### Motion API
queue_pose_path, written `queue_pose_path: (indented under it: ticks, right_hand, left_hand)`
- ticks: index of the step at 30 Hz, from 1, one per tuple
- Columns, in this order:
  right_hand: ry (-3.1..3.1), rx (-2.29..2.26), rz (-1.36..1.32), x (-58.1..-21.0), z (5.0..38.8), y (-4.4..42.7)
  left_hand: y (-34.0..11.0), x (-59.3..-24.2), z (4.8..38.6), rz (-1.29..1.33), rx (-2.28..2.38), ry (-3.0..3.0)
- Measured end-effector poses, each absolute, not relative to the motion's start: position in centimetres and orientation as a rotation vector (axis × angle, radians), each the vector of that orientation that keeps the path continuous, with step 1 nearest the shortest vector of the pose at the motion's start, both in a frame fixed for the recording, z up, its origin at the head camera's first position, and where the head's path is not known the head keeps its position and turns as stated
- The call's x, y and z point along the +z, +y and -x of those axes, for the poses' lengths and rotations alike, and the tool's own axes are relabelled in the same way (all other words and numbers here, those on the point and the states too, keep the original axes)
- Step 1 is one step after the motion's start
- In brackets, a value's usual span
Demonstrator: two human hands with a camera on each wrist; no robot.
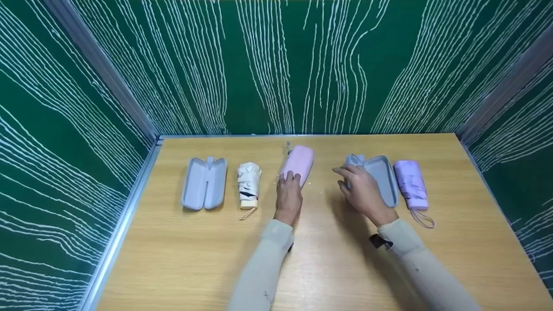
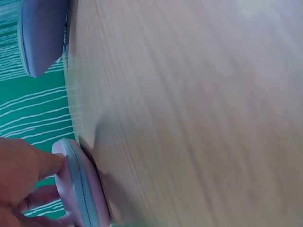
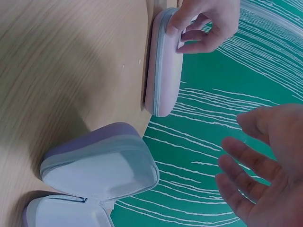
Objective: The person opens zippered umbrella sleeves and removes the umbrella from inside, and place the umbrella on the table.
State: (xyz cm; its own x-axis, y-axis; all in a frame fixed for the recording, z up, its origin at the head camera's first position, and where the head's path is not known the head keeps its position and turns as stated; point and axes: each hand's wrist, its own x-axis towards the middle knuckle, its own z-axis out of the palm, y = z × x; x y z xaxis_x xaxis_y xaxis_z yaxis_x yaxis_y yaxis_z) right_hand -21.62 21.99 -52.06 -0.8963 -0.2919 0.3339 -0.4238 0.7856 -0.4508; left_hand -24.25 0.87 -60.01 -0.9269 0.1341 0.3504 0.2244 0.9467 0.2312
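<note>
"Head view: what's nearest?"
"Right hand (image 1: 362,190), fingers loosely spread, holding nothing; then left hand (image 1: 288,198), pinching the near end of the pink oblong zip-up case (image 1: 300,161) on the brown wood-grain counter (image 1: 324,263)."
"How best to hold it?"
"Light, even thumb-and-finger pressure, I'd judge. Behind stands the white-lined green panel (image 1: 235,69)."

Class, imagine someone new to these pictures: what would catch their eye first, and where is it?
Probably the green walls covered with wavy white lines, which rise behind and beside the wooden table. Next comes the pink case, centred in the table's far half, its near end gripped by the left hand. To either side, the left open case lies beside a cream umbrella, the right open case beside a purple umbrella.
</note>
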Motion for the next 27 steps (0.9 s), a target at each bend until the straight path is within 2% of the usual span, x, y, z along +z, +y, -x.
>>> queue_pose_path:
  ticks: [27]
  right_hand:
    - [-2.787,0.725,-0.629,-53.2,23.9,21.4]
  left_hand:
    - [0.2,-59.9,23.5,0.214,-0.523,-2.815]
